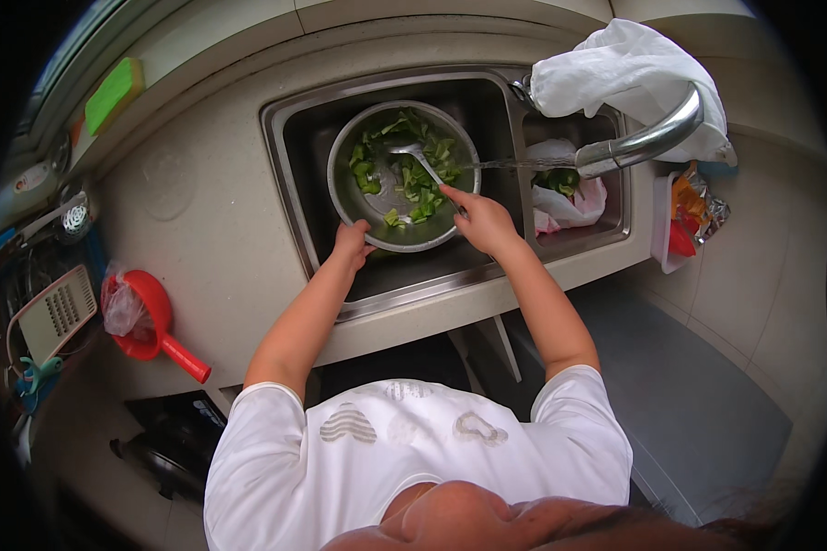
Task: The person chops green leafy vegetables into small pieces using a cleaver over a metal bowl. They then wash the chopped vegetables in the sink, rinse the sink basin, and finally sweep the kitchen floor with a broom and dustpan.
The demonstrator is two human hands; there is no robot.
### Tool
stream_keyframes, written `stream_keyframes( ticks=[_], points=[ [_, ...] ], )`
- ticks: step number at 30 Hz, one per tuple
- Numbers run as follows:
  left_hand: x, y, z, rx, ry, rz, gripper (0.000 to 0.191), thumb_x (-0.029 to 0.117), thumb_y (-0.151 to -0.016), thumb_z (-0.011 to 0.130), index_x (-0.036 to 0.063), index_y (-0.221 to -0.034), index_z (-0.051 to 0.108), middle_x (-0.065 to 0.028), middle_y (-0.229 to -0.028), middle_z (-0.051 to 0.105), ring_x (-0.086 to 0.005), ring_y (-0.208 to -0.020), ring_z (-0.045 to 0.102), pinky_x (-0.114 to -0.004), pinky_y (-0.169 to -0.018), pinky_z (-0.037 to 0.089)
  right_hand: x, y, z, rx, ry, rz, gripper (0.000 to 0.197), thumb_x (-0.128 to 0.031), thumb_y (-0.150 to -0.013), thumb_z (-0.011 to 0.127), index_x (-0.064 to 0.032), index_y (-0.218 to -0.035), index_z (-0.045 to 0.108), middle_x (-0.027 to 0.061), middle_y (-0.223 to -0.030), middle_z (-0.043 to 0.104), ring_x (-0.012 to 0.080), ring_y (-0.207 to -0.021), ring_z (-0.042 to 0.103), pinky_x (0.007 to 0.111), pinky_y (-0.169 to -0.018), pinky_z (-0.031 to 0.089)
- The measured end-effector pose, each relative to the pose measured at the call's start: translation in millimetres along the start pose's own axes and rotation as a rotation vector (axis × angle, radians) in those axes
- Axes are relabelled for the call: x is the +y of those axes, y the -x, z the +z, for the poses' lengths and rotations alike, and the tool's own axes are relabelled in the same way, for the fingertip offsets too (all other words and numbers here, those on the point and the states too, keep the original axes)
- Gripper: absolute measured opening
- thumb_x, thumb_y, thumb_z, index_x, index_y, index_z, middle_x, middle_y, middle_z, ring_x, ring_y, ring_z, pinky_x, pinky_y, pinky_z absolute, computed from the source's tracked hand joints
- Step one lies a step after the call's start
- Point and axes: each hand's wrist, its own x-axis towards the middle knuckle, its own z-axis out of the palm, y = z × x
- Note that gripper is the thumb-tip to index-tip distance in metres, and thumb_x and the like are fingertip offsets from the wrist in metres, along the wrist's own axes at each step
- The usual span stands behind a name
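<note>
My left hand [353,242] grips the near-left rim of a round metal basin [335,170], which is in the larger bowl of a steel double sink [386,293]. Chopped green leaves [423,189] lie in the basin, mostly around its sides and right half. My right hand [485,224] holds the handle of a metal spoon or ladle [423,162]; its head rests among the leaves. From the chrome faucet [651,141] at the right, a stream of water [516,164] runs toward the basin's right edge.
The smaller sink bowl holds a plastic bag [578,206] with greens. A white cloth or bag [627,69] hangs over the faucet. On the counter at left sits a red ladle [158,313] with a clear plastic bag. A grater [58,310] and a green sponge [113,96] are farther left.
</note>
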Motion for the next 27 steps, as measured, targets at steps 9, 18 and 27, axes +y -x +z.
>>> stream_keyframes(
  ticks=[9,18,27],
  points=[
    [2,3,1,-0.003,-0.006,0.010,0.042,0.006,-0.086,0.049,0.0081,-0.127,0.042,-0.0127,-0.112,0.057,-0.0279,-0.096,0.062,-0.043,-0.074,0.055,49,68,-37,-0.130,0.161,-0.021,0.058,-0.008,-0.078,0.057,-0.0221,-0.134,0.053,0.0139,-0.105,0.065,0.0327,-0.096,0.062,0.043,-0.082,0.050],
    [0,4,5,0.072,0.000,0.018,0.040,0.006,-0.084,0.053,0.0071,-0.123,0.047,-0.0124,-0.108,0.059,-0.0280,-0.091,0.065,-0.042,-0.069,0.059,30,28,-5,-0.049,-0.079,0.054,0.055,-0.010,-0.082,0.056,-0.0216,-0.135,0.052,0.0172,-0.106,0.066,0.0344,-0.095,0.062,0.043,-0.084,0.049],
    [-6,-6,2,-0.001,0.090,-0.021,0.043,0.002,-0.084,0.051,0.0059,-0.126,0.045,-0.0142,-0.117,0.057,-0.0297,-0.102,0.061,-0.045,-0.078,0.057,13,-5,28,-0.005,0.081,-0.098,0.058,-0.009,-0.082,0.056,-0.0208,-0.138,0.049,0.0170,-0.110,0.064,0.0343,-0.100,0.062,0.042,-0.087,0.049]
  ],
)
